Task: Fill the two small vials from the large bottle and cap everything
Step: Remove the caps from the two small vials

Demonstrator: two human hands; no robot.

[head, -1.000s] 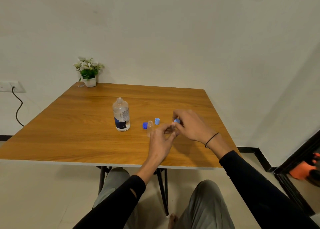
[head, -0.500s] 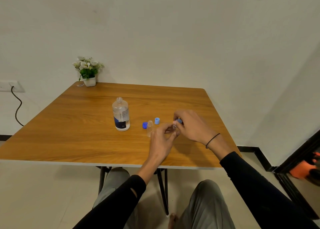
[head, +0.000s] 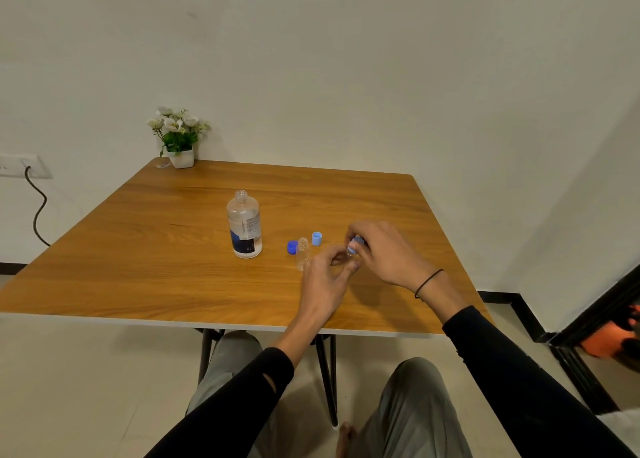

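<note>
The large clear bottle [head: 244, 227] stands uncapped on the wooden table [head: 166, 249], partly filled. Its dark blue cap [head: 292, 247] lies to its right. One small clear vial [head: 302, 258] stands open beside that cap, and a light blue cap [head: 317, 238] lies just behind it. My left hand [head: 327, 277] pinches the second small vial [head: 347, 256], mostly hidden by fingers. My right hand [head: 384, 253] grips a light blue cap [head: 356, 243] at that vial's mouth.
A small white pot of flowers [head: 178, 138] sits at the table's far left corner. A wall socket with a black cable [head: 36, 208] is on the left wall. My knees are under the table's near edge.
Both hands stay together over the same spot; the right hand's fingers have shifted slightly round the cap on the vial. Nothing else moved.
</note>
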